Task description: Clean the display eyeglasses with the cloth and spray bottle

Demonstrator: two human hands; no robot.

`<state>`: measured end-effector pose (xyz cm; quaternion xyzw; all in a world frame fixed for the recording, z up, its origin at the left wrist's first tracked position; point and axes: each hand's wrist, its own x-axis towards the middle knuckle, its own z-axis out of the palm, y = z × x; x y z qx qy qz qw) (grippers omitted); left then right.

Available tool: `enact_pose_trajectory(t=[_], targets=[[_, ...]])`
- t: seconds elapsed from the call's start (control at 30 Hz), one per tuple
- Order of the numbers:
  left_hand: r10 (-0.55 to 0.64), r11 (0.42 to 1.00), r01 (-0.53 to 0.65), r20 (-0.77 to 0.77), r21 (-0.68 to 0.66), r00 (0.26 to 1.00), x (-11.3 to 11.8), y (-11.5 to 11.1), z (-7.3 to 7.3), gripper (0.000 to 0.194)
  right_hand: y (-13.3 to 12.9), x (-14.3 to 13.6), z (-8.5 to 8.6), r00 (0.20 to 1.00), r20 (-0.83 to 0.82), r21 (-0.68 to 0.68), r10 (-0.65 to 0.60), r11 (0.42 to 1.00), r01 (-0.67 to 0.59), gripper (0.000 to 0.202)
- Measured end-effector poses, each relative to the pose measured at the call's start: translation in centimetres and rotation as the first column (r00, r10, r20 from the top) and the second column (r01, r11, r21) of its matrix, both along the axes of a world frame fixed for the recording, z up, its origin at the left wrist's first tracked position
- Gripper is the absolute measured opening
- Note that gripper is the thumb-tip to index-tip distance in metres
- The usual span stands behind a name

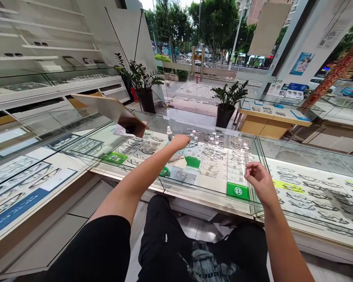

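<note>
My left hand (181,141) is stretched out over the glass counter (211,196), its fingers mostly hidden behind the back of the hand. Right beside it lies a pair of dark-framed eyeglasses (193,144); whether the hand grips it I cannot tell. Just behind that hand a small white spray bottle (169,134) stands upright. Nearer to me, below my forearm, is a beige cloth-like piece (179,161) by a green card (192,161). My right hand (259,178) hovers above the counter's right part, fingers loosely curled, thumb apart, with nothing visible in it.
Rows of eyeglasses (214,152) fill the display. A tilted wooden-backed mirror or board (114,109) stands on the left. Another glass case (317,196) adjoins on the right. Potted plants (226,113) stand beyond the counter, before the window.
</note>
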<state>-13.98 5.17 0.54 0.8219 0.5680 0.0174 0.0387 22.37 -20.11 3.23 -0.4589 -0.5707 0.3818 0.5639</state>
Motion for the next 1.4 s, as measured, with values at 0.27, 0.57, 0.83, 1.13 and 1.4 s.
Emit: enact_pose_trajectory(t=[0.27, 0.57, 0.83, 1.13, 1.4], targets=[[-0.058, 0.997, 0.038, 0.346, 0.064, 0.936, 0.3, -1.1, 3.3, 0.024, 3.0, -0.5, -1.1, 0.998, -0.065, -0.033, 0.007, 0.999, -0.009, 0.025], [0.046, 0.988, 0.134, 0.982, -0.071, 0.181, 7.7, -2.1, 3.9, 0.036, 9.7, -2.4, -1.6, 0.996, -0.087, 0.070, 0.031, 0.997, -0.024, 0.026], [0.068, 0.984, 0.167, 0.997, -0.063, -0.022, 13.8, -0.8, 2.7, 0.038, 18.0, -3.0, -2.3, 0.997, -0.078, 0.125, -0.028, 0.992, 0.037, 0.029], [0.070, 0.975, 0.213, 0.998, -0.069, 0.003, 16.3, 0.8, -1.8, 0.036, 20.5, -2.8, -5.6, 0.985, -0.001, 0.096, -0.170, 0.981, 0.169, 0.030], [0.123, 0.970, 0.201, 0.989, -0.137, 0.080, 16.5, -0.1, -3.8, 0.035, 19.8, -3.0, -6.2, 0.961, 0.194, 0.104, -0.197, 0.978, 0.179, 0.028]])
